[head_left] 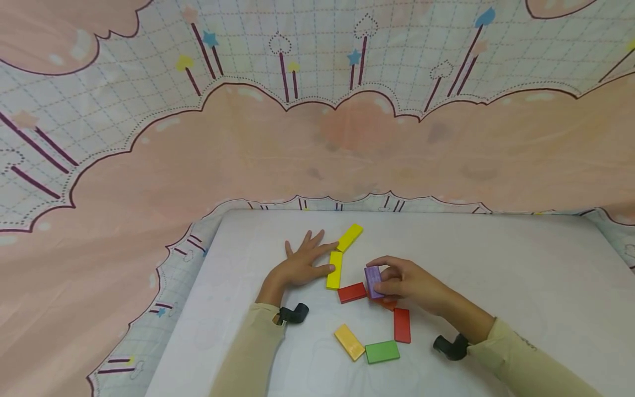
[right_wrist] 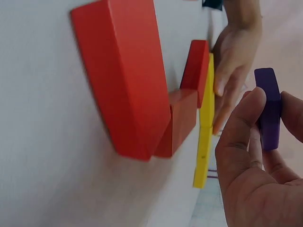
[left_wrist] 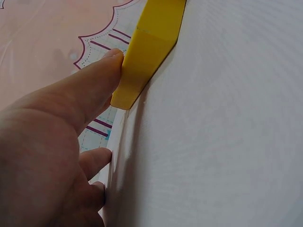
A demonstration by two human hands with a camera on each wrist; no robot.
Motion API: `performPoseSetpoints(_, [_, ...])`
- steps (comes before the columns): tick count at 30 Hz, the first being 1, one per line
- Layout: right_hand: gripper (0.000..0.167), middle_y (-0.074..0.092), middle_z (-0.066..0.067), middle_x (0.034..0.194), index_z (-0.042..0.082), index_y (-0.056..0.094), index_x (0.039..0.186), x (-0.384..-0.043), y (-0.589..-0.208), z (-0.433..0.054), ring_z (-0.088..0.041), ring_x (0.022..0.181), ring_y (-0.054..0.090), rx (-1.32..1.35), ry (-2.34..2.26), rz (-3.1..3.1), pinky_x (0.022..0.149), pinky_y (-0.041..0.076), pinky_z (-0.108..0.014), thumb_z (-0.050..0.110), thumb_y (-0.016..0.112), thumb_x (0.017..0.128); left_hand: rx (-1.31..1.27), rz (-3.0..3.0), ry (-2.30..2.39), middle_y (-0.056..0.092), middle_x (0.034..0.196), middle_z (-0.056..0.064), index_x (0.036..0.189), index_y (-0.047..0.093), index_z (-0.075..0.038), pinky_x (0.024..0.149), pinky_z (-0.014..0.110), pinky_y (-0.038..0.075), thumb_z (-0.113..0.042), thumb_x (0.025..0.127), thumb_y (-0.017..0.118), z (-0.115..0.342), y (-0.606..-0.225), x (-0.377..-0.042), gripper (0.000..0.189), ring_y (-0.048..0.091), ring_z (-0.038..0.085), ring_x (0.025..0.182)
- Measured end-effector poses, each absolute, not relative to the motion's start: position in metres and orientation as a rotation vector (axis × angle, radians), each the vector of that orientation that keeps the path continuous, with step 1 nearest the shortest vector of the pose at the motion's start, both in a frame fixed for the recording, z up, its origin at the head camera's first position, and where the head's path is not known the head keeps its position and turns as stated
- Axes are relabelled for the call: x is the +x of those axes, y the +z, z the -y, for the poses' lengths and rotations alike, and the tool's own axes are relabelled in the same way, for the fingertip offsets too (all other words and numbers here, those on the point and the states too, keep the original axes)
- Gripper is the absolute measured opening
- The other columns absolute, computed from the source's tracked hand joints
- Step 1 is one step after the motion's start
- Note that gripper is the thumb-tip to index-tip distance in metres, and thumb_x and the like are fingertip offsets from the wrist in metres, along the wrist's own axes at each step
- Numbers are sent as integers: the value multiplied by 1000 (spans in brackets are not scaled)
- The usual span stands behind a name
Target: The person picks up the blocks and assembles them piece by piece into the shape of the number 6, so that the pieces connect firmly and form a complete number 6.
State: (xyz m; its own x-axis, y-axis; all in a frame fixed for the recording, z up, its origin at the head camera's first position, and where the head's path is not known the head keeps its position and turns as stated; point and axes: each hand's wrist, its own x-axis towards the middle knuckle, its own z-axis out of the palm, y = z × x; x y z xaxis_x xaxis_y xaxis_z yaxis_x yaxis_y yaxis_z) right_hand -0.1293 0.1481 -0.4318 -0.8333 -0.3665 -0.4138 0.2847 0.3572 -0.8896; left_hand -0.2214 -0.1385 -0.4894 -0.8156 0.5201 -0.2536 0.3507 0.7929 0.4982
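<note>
My right hand (head_left: 412, 284) pinches a purple block (head_left: 373, 281) between thumb and fingers, holding it above the tabletop. In the head view that block partly covers an orange-red block (head_left: 388, 304) below it. My left hand (head_left: 297, 268) lies with spread fingers beside two yellow blocks. Its thumb is at the nearer yellow block (head_left: 334, 270), and its index finger reaches the farther yellow block (head_left: 350, 237). From the nearer yellow block's lower end, a red block (head_left: 352, 293) leads toward the orange-red one. A second red block (right_wrist: 128, 80) looms large in the right wrist view.
Closer to the person, a green block (head_left: 382, 352) and an amber block (head_left: 349, 342) meet at their ends, curving round from the second red block. All lie on a white tabletop (head_left: 521, 264). A patterned cloth (head_left: 317, 149) hangs behind. Each wrist wears a black camera mount (head_left: 295, 314).
</note>
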Motion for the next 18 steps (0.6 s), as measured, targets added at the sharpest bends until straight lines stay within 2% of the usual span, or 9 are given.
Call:
performPoseSetpoints(10, [52, 67, -12, 112, 18, 57, 142, -125, -434, -132, -28, 93, 68, -62, -1538, -2006, 84, 61, -38, 19, 75, 93, 658, -2604, 612, 8, 174, 0, 156, 38, -44, 113, 77, -17, -55, 98, 59, 139, -489, -221, 63, -9, 32, 161])
performPoseSetpoints(18, [52, 60, -13, 115, 15, 58, 140, -119, -441, -116, -24, 90, 68, -108, -1573, -2020, 81, 63, -37, 16, 76, 92, 673, -2603, 606, 7, 174, -1, 156, 37, -44, 113, 77, -17, -56, 97, 59, 140, -488, -221, 64, -9, 31, 161])
